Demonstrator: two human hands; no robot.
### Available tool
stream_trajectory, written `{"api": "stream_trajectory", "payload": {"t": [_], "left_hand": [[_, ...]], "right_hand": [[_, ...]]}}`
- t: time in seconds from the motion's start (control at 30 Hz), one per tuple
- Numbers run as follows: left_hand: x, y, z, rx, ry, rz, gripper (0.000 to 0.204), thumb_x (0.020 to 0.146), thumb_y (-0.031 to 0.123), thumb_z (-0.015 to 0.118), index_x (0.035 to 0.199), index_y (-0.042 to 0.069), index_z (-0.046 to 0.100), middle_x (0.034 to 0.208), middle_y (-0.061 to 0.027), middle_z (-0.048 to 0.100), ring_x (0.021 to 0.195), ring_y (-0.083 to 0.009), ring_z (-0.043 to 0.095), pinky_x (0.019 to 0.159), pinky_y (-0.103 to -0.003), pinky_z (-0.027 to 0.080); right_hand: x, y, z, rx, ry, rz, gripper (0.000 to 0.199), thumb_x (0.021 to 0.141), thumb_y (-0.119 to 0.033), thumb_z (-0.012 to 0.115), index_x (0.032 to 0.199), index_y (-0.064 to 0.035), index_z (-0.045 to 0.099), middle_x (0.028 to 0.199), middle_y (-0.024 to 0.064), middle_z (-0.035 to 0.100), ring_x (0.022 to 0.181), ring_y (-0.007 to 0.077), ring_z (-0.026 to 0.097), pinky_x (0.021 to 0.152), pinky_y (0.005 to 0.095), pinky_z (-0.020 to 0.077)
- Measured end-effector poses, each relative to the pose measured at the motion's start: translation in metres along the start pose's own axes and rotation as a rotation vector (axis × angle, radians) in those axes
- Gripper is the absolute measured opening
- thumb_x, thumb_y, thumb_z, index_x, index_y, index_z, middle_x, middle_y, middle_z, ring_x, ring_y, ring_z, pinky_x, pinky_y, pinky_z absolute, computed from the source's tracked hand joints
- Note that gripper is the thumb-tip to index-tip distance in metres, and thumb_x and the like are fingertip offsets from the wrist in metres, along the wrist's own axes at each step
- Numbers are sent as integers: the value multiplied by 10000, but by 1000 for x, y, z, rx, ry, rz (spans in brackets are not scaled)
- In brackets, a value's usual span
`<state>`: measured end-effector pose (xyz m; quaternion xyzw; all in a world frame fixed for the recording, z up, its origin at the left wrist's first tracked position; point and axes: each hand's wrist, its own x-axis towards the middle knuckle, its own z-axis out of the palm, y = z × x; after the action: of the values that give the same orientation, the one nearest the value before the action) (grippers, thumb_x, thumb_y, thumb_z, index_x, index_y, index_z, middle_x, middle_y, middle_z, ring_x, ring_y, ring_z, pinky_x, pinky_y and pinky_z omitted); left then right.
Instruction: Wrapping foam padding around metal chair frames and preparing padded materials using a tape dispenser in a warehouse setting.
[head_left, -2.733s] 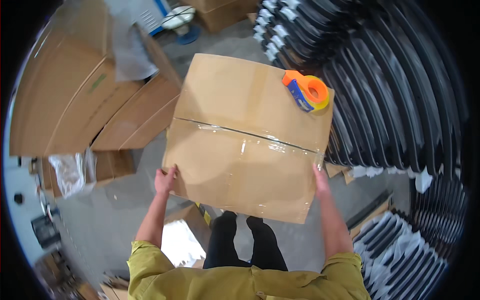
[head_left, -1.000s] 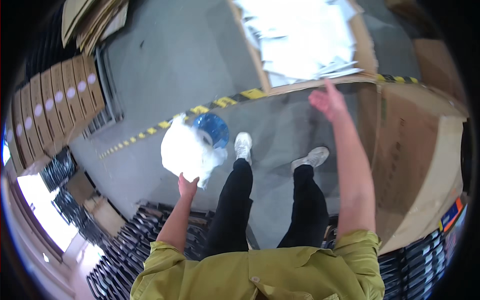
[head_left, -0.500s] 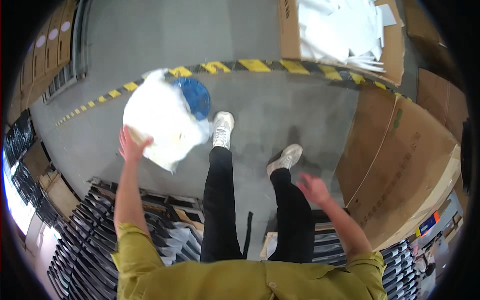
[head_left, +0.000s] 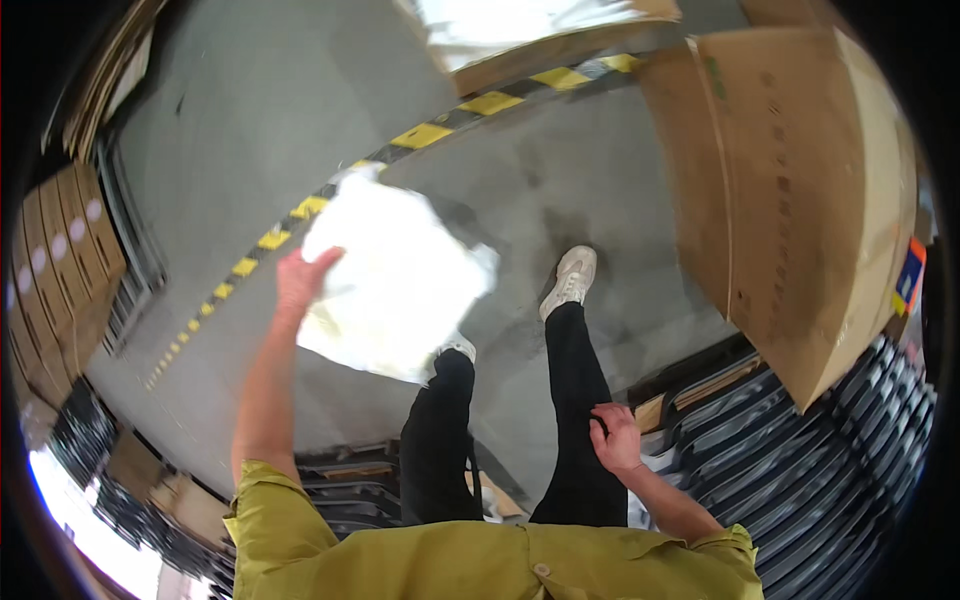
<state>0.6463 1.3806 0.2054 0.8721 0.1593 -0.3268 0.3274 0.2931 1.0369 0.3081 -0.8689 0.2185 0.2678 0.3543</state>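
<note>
My left hand [head_left: 305, 280] grips the left edge of a bulky white bundle [head_left: 395, 280], thumb on top and fingers beneath. The bundle looks like thin soft foam or plastic sheets; glare washes out its surface, so I cannot tell exactly what it is. It hangs in front of me above the floor and covers most of my left shoe [head_left: 460, 347]. My right hand [head_left: 616, 440] is beside my right thigh, its fingers loosely curled and apart, with nothing in it.
A carton of white sheets [head_left: 540, 55] stands ahead beyond the yellow-black floor tape [head_left: 425, 135]. To the right is a large closed carton [head_left: 770, 190]. Stacked dark curved parts [head_left: 800, 470] lie behind at right. Brown boxes [head_left: 65, 260] are stacked at left.
My view has turned to the right. The white bundle, still in my left hand, has swung across in front of my left leg. The blue round object is now out of sight. My right hand has lowered toward my thigh.
</note>
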Motion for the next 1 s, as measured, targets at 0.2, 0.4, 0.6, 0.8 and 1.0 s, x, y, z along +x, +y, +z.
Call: {"api": "stream_trajectory", "payload": {"t": [0.2,0.4,0.6,0.8,1.0], "left_hand": [[-10,94,163,379,-225,161,690,571,621,633,869,0,597,855,-175,608,830,-291,591,730,-372,457],[-39,148,252,178,-227,184,694,651,602,578,942,-28,555,927,-218,578,910,-351,548,792,-396,423],[1,193,152,609,25,727,589,681,328,665,1139,33,440,1145,-170,466,1030,-317,462,877,-379,382],[142,278,27,1475,283,1156,715,594,125,687,1215,54,341,1190,-141,418,1095,-284,415,962,-380,305],[202,273,41,1813,-79,947,315,666,171,605,922,12,515,964,-158,529,970,-281,484,902,-377,342]], "right_hand": [[-48,32,20,61,102,164,143,703,-110,553,824,-35,570,870,118,584,861,295,528,761,378,423],[-33,38,10,171,140,285,149,707,-130,548,825,-46,578,845,129,584,839,301,532,745,381,433],[-15,51,-6,244,192,360,145,710,-127,539,827,-53,583,836,139,581,828,304,531,742,382,435],[13,31,-16,357,245,513,138,711,-123,536,821,-54,584,790,140,567,801,308,527,719,390,435],[34,-18,-3,258,199,579,86,699,-121,548,754,-63,578,777,103,568,791,280,526,711,375,430]]}}
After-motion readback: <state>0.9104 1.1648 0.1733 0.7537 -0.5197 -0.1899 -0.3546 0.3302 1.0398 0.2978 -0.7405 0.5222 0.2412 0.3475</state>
